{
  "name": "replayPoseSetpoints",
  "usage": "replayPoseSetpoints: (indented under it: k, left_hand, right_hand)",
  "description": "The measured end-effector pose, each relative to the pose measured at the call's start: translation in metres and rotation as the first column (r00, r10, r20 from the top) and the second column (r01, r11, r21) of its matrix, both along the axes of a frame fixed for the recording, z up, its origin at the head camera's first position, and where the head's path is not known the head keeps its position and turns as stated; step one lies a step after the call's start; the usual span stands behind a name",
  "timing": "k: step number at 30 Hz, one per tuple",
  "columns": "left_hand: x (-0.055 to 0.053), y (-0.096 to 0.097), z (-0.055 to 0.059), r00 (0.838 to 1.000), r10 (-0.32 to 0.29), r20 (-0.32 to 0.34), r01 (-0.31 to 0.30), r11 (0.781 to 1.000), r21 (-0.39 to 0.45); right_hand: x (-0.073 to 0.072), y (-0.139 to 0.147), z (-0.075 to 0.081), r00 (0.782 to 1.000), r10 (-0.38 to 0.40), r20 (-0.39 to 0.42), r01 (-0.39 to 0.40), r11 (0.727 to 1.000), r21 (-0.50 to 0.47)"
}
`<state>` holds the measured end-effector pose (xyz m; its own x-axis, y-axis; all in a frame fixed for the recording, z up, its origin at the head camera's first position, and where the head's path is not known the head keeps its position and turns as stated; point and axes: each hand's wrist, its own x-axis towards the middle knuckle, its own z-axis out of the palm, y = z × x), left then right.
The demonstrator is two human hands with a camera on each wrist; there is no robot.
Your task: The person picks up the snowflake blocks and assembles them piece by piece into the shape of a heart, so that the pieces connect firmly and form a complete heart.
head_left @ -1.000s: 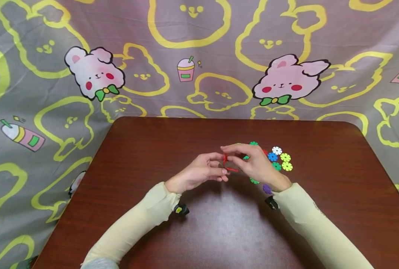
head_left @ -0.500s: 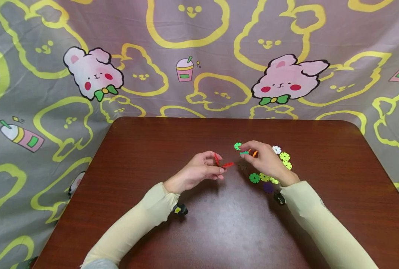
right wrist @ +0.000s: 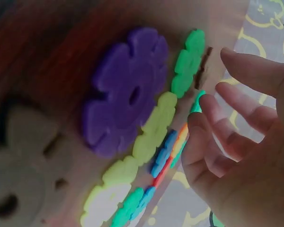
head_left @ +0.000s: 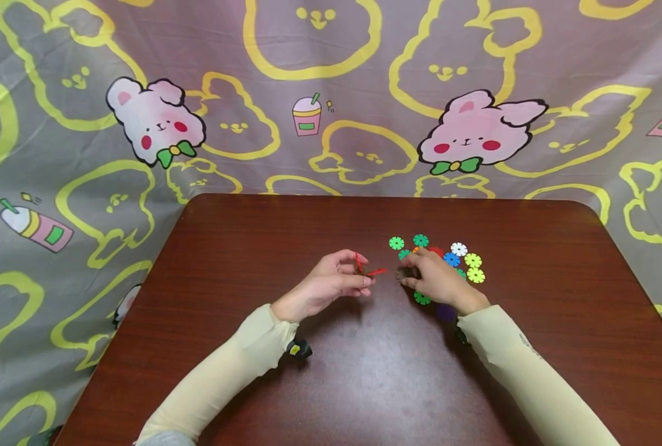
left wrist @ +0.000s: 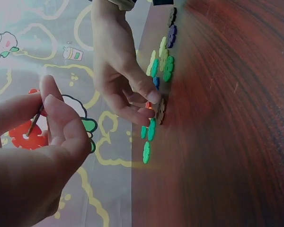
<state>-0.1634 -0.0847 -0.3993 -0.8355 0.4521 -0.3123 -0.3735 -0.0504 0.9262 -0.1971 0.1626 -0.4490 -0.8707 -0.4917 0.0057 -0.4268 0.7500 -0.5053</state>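
My left hand (head_left: 331, 282) pinches a small brown snowflake disc (left wrist: 35, 122) between thumb and fingers. Red snowflake discs (left wrist: 24, 138) are joined to it and stick out at angles in the head view. My right hand (head_left: 444, 284) hangs low over the loose discs, thumb and fingers apart and loosely bent, with nothing held. Just by its thumb, another brown disc (left wrist: 161, 112) lies on the table. Under and around its fingers lie an orange disc (head_left: 417, 250) and a green disc (head_left: 404, 254), partly covered in the head view.
Several loose discs lie around the right hand, among them a blue one (head_left: 451, 259), a white one (head_left: 459, 249), yellow ones (head_left: 475, 275) and a purple one (right wrist: 125, 94). The brown table (head_left: 264, 229) ends at a patterned cloth (head_left: 358, 142).
My right hand has left the red pieces in the left hand and moved right, then down toward the brown disc. My left hand keeps its pinch, drawn slightly left.
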Motion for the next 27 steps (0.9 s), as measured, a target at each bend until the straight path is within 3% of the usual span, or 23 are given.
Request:
replayPoseSetpoints:
  k: [13, 19, 27]
  left_hand:
    - [0.000, 0.001, 0.001, 1.000, 0.017, -0.011, -0.016, 0.997, 0.071]
    - [0.001, -0.001, 0.001, 1.000, 0.027, -0.009, -0.026, 0.995, 0.095]
    - [-0.002, -0.001, 0.000, 0.999, 0.042, -0.023, -0.039, 0.994, 0.098]
  right_hand:
    - [0.001, -0.004, 0.000, 0.997, -0.054, 0.051, 0.051, 0.997, 0.055]
    - [0.000, -0.005, 0.001, 0.989, -0.078, 0.125, 0.087, 0.994, -0.066]
    - [0.003, -0.008, 0.013, 0.982, -0.140, 0.127, 0.167, 0.960, -0.227]
